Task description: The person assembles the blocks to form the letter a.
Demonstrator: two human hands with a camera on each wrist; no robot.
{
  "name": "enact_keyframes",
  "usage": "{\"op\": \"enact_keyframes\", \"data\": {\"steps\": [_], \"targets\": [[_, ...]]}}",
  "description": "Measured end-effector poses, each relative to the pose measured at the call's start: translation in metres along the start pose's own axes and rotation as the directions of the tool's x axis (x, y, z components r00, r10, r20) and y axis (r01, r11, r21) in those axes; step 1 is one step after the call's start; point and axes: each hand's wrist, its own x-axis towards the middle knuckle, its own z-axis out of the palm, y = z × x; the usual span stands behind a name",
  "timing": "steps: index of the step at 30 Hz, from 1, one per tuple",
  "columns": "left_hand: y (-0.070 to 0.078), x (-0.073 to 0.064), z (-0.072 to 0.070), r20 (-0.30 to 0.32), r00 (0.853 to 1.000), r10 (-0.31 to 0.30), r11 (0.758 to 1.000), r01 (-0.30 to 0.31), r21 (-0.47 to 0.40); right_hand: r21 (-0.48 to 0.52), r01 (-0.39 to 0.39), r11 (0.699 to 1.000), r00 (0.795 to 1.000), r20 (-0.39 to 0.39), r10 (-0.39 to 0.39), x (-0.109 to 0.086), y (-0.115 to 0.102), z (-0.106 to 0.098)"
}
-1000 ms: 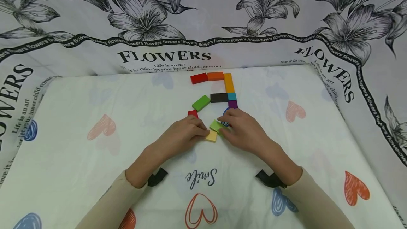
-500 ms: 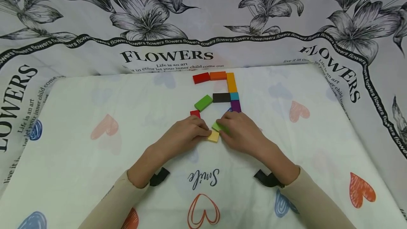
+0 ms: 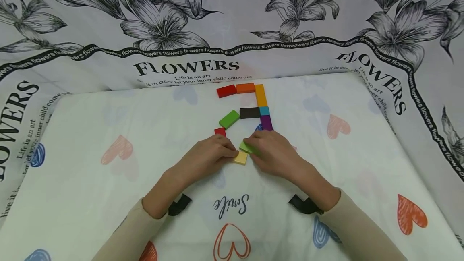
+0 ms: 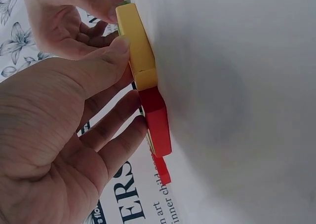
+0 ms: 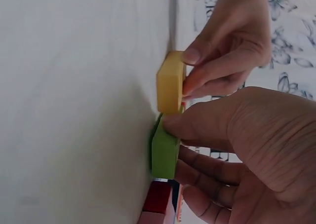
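In the head view my left hand [image 3: 208, 156] pinches a pale yellow block [image 3: 240, 158] at its left end. The left wrist view has the thumb on this yellow block [image 4: 136, 46], its fingers behind and beside a red block [image 4: 157, 123]. My right hand [image 3: 275, 152] pinches a light green block [image 3: 246, 147]; its thumb lies on the green block [image 5: 165, 152] in the right wrist view. The yellow and light green blocks meet at their ends. Part of the red block [image 3: 220, 132] is hidden under my left hand.
Beyond my hands lie a green block [image 3: 229, 119], a black block [image 3: 249, 112], a blue block [image 3: 264, 110] and a purple block [image 3: 266, 123]. Farther back are a yellow-orange block [image 3: 261, 95], an orange block [image 3: 245, 88] and a red block [image 3: 226, 91]. All lie on a printed white cloth [image 3: 181, 233].
My right hand has drawn slightly nearer the body, its fingers now covering more of the light green block. More of the purple block shows. The left hand keeps its pinch on the yellow block.
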Motion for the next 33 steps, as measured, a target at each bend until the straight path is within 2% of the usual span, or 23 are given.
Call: {"op": "enact_keyframes", "data": {"steps": [6, 15, 25, 33], "targets": [[-0.001, -0.001, -0.001, 0.002, 1.0, -0.001, 1.0, 0.001, -0.001, 0.072, -0.02, 0.997, 1.0, -0.011, 0.02, 0.0, -0.001, -0.007], [-0.002, -0.001, -0.001, 0.006, 1.0, 0.005, 1.0, -0.005, 0.0, 0.164, -0.006, 0.987, 1.0, 0.028, 0.002, -0.003, 0.006, -0.015], [-0.002, 0.0, -0.001, 0.008, 1.0, 0.009, 1.0, -0.009, -0.011, 0.139, 0.044, 0.989, 0.995, 0.082, -0.056, -0.006, 0.009, -0.016], [-0.003, 0.0, -0.002, 0.009, 1.0, 0.01, 1.0, -0.01, -0.013, 0.156, 0.06, 0.986, 0.992, 0.098, -0.076, -0.007, 0.014, -0.019]]}}
